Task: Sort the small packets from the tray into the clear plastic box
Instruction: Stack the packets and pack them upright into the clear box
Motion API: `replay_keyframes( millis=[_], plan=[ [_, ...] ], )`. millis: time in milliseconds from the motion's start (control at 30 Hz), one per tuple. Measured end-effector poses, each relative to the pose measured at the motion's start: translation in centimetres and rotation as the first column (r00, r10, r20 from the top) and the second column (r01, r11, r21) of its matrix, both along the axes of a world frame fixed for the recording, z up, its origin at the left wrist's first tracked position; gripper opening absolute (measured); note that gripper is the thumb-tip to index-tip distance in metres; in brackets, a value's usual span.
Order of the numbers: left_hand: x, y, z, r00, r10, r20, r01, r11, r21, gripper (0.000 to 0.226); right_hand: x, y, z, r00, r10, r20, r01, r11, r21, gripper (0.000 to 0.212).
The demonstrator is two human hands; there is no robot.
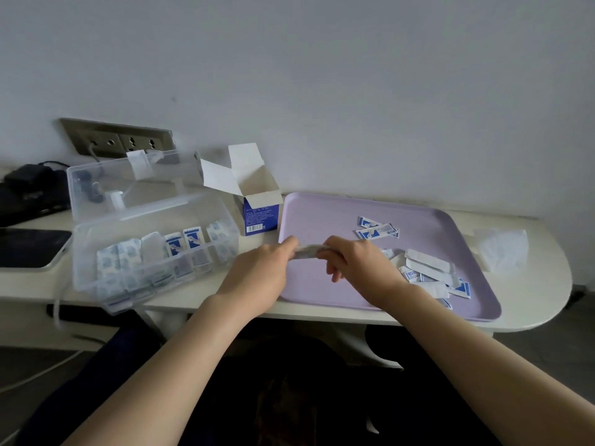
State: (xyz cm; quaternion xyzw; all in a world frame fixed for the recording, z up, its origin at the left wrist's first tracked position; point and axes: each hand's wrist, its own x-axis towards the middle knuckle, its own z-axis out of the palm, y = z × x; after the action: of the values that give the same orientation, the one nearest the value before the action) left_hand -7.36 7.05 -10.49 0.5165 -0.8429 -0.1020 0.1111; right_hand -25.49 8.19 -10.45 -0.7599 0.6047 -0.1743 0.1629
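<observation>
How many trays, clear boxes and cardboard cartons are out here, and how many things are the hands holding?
Lilac plastic tray: 1
Clear plastic box, lid open: 1
Open blue-and-white cardboard carton: 1
Pale packet bundle, gripped by left hand and right hand: 1
Total: 4

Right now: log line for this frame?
left hand, right hand: grip packet over tray | box: open, part filled | more packets: on tray

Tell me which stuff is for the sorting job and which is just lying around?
For the job: lilac tray, loose packets, clear plastic box, white packet pinched between left hand and right hand.
Just lying about: open blue carton, dark tablet, clear wrapper, wall sockets.
</observation>
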Motion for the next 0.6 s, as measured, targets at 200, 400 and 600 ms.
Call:
replay_keyframes(
  millis=[200, 400, 600],
  plan=[
    [2.2, 0.8, 1.2, 0.999, 0.029, 0.021, -0.029, 0.999, -0.015, 0.023, 1.8, 0.3, -1.5, 0.945, 0.156, -0.286, -0.189, 0.978, -0.092, 0.017],
    [4.1, 1.3, 1.9, 0.996, 0.064, -0.060, -0.068, 0.995, -0.070, 0.013, 4.0, 0.5, -1.3, 0.982, 0.167, -0.091, -0.180, 0.972, -0.150, 0.024],
    [5.7, 1.6, 2.6, 0.978, 0.110, -0.180, -0.126, 0.989, -0.079, 0.004, 6.4, 0.7, -0.1, 0.989, 0.146, -0.017, -0.146, 0.968, -0.204, 0.026]
  ],
)
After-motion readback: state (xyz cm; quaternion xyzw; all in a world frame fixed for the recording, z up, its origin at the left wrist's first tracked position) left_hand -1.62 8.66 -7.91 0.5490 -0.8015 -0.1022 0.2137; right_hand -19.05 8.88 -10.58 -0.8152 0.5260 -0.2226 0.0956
